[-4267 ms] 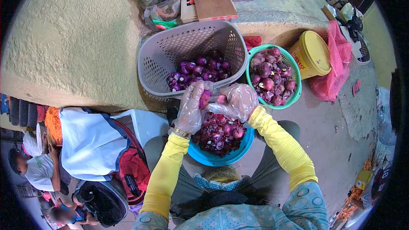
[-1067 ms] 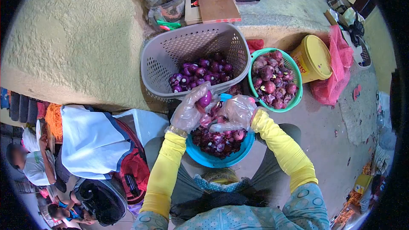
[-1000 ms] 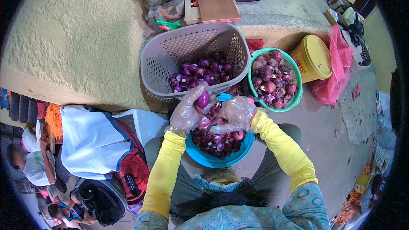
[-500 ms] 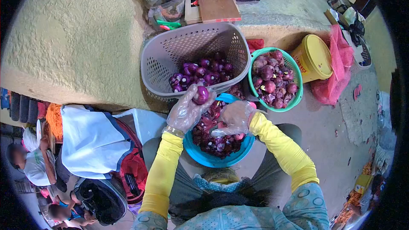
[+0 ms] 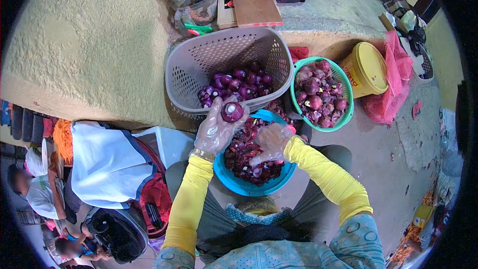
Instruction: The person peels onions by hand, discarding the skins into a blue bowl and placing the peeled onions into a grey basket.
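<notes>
My left hand (image 5: pixel 219 128), in a clear plastic glove, holds a peeled red onion (image 5: pixel 232 112) in its fingers, a pale cut end facing up. Over the blue basin (image 5: pixel 271 188) is my right hand (image 5: pixel 273 142), also gloved, its fingers curled. A pinkish end (image 5: pixel 290 129) shows beside this hand, but what it grips is mostly hidden. Dark red onion skins (image 5: pixel 249 162) fill the basin between my knees. Just beyond my left hand, a grey perforated basket (image 5: pixel 186 69) contains several peeled purple onions (image 5: pixel 239 84).
Right of the basket, a green basket (image 5: pixel 350 100) holds unpeeled onions (image 5: pixel 318 87). Behind it stand a yellow bucket (image 5: pixel 371 67) and a pink mesh bag (image 5: pixel 393 89). A white-blue cloth (image 5: pixel 109 164) lies at left. Two people (image 5: pixel 45 194) are at the far left.
The onion in my left hand has turned so its pale cut end shows. My right hand has shifted slightly left and down over the basin.
</notes>
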Motion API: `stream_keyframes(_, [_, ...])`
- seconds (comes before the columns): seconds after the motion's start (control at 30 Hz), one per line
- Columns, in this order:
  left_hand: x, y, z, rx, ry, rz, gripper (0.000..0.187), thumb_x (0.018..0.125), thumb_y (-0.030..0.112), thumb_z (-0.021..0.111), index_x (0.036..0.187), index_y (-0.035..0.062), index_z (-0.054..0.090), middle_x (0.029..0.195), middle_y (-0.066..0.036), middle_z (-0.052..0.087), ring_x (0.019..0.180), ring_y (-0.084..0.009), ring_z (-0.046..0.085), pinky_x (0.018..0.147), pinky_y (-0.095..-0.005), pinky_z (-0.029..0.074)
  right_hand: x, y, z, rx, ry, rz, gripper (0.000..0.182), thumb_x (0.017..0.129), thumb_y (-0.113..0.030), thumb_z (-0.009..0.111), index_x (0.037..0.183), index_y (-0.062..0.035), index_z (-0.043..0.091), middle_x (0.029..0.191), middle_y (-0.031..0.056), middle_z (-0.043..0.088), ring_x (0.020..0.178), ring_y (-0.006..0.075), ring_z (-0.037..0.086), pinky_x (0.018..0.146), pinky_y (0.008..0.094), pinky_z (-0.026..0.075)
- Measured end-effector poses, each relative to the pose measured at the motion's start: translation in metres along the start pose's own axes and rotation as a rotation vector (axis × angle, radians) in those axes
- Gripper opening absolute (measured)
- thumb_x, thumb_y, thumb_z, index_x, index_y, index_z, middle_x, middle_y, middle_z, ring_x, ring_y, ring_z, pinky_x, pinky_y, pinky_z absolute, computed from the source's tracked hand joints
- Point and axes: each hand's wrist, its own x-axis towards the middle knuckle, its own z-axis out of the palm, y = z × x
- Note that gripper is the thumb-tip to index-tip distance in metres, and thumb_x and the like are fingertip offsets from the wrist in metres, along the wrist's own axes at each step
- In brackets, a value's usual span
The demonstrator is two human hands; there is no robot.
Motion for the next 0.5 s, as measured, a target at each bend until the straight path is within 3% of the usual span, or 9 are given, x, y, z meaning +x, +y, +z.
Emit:
stream_keyframes(0.1, [-0.001,0.001,0.004,-0.076,0.021,-0.087,0.034,0.107,0.02,0.058,0.132,-0.0024,0.053,0.134,-0.019,0.056,0.129,-0.0391,0.052,0.114,-0.0593,0.047,0.004,-0.001,0.013,0.091,0.012,0.125,0.064,0.091,-0.06,0.057,0.091,0.0019,0.074,0.091,0.0233,0.073,0.091,0.0396,0.073,0.086,0.0493,0.057])
stream_keyframes(0.17, [-0.003,-0.002,0.008,0.173,-0.045,0.02,0.045,0.11,0.026,0.051,0.145,-0.0014,0.047,0.14,-0.017,0.054,0.132,-0.0352,0.051,0.116,-0.0544,0.044,0.003,0.002,0.02,0.095,0.029,0.118,0.058,0.093,-0.054,0.057,0.098,0.0019,0.073,0.093,0.023,0.073,0.093,0.0392,0.073,0.087,0.0493,0.057])
stream_keyframes(0.33, [-0.001,0.0,0.003,0.178,-0.061,0.075,0.043,0.107,0.022,0.057,0.143,0.0008,0.05,0.136,-0.015,0.057,0.13,-0.0314,0.054,0.116,-0.052,0.045,0.01,0.02,0.047,0.073,0.007,0.065,0.045,0.097,-0.038,0.054,0.115,0.0017,0.068,0.104,0.0232,0.073,0.1,0.0382,0.072,0.091,0.05,0.057])
stream_keyframes(0.4, [0.0,0.001,0.002,0.224,-0.057,0.125,0.04,0.106,0.02,0.06,0.141,0.0015,0.052,0.134,-0.014,0.058,0.128,-0.0301,0.055,0.115,-0.0515,0.046,0.012,0.021,0.047,0.083,-0.083,0.056,0.045,0.102,-0.04,0.049,0.132,-0.0094,0.062,0.109,0.0229,0.072,0.103,0.0404,0.07,0.096,0.0512,0.054])
stream_keyframes(0.43, [0.001,0.002,0.002,0.197,-0.037,0.135,0.039,0.105,0.019,0.062,0.139,0.0014,0.053,0.133,-0.015,0.059,0.127,-0.0304,0.055,0.115,-0.0506,0.047,0.009,0.018,0.042,0.084,-0.083,0.056,0.045,0.102,-0.04,0.049,0.132,-0.0094,0.062,0.109,0.0229,0.072,0.103,0.0404,0.07,0.096,0.0512,0.054])
stream_keyframes(0.5, [0.003,0.003,0.004,0.169,-0.018,0.145,0.038,0.104,0.017,0.064,0.137,0.0012,0.054,0.132,-0.016,0.059,0.126,-0.0308,0.056,0.115,-0.0497,0.048,0.004,0.01,0.029,0.189,-0.119,0.146,0.046,0.098,-0.039,0.054,0.118,0.0004,0.068,0.11,0.0223,0.073,0.104,0.0375,0.072,0.096,0.0505,0.055])
